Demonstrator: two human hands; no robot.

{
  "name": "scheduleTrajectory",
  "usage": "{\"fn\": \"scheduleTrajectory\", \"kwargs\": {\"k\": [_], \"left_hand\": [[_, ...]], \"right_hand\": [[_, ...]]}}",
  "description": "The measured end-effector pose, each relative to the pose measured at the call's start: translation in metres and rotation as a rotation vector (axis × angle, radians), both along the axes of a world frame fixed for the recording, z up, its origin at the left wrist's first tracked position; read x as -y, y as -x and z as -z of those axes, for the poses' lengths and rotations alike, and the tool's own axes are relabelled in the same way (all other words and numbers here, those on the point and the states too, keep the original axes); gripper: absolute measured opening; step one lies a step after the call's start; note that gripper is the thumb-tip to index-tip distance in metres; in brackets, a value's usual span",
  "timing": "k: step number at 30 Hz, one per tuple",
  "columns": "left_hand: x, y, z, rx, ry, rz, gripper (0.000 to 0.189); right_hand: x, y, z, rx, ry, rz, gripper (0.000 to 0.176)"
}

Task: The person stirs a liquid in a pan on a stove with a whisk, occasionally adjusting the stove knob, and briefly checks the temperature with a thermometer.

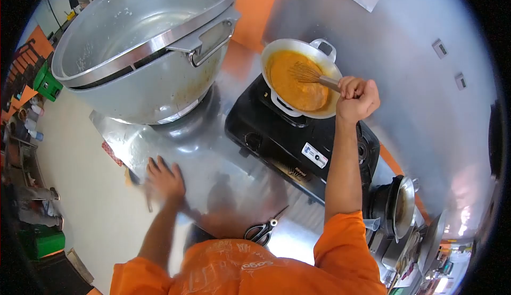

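My right hand (359, 99) is wrapped round the handle of a whisk (311, 76). The whisk's wires dip into a thick orange sauce (290, 90) inside a silver two-handled pan (274, 47). That pan sits on the left burner of a black gas stove (250, 117). My left hand (166, 182) rests with its fingers spread near the left edge of the steel table (213, 162), holding nothing; its lower part is a little blurred.
A huge metal pot (159, 90) with side handles stands at the table's upper left. Black-handled scissors (262, 231) lie close to my body. Stacked pans (402, 207) are at the right. A green bin (48, 82) and a person's legs (37, 204) show at far left.
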State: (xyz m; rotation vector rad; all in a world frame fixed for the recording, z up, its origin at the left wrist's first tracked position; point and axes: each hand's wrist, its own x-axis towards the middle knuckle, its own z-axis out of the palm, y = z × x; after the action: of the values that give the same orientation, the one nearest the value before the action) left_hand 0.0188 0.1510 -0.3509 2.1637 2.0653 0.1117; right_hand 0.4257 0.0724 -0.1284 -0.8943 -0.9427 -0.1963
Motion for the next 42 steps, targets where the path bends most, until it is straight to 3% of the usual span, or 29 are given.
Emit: {"fn": "scheduleTrajectory", "kwargs": {"k": [6, 12, 39, 42], "left_hand": [[0.000, -0.002, 0.003, -0.030, -0.006, -0.015, 0.062], [0.000, -0.007, -0.006, -0.055, -0.008, -0.010, 0.062], [0.000, -0.005, 0.001, -0.001, -0.010, 0.004, 0.063], [0.002, -0.003, 0.003, 0.018, -0.026, 0.010, 0.063]], "right_hand": [[0.010, -0.007, -0.012, -0.486, -0.136, -0.052, 0.038], [0.028, -0.022, -0.009, -0.693, -0.256, 0.013, 0.034], [0.050, -0.031, -0.006, -0.831, -0.326, -0.036, 0.034], [0.051, -0.029, -0.010, -0.704, -0.347, -0.053, 0.034]]}}
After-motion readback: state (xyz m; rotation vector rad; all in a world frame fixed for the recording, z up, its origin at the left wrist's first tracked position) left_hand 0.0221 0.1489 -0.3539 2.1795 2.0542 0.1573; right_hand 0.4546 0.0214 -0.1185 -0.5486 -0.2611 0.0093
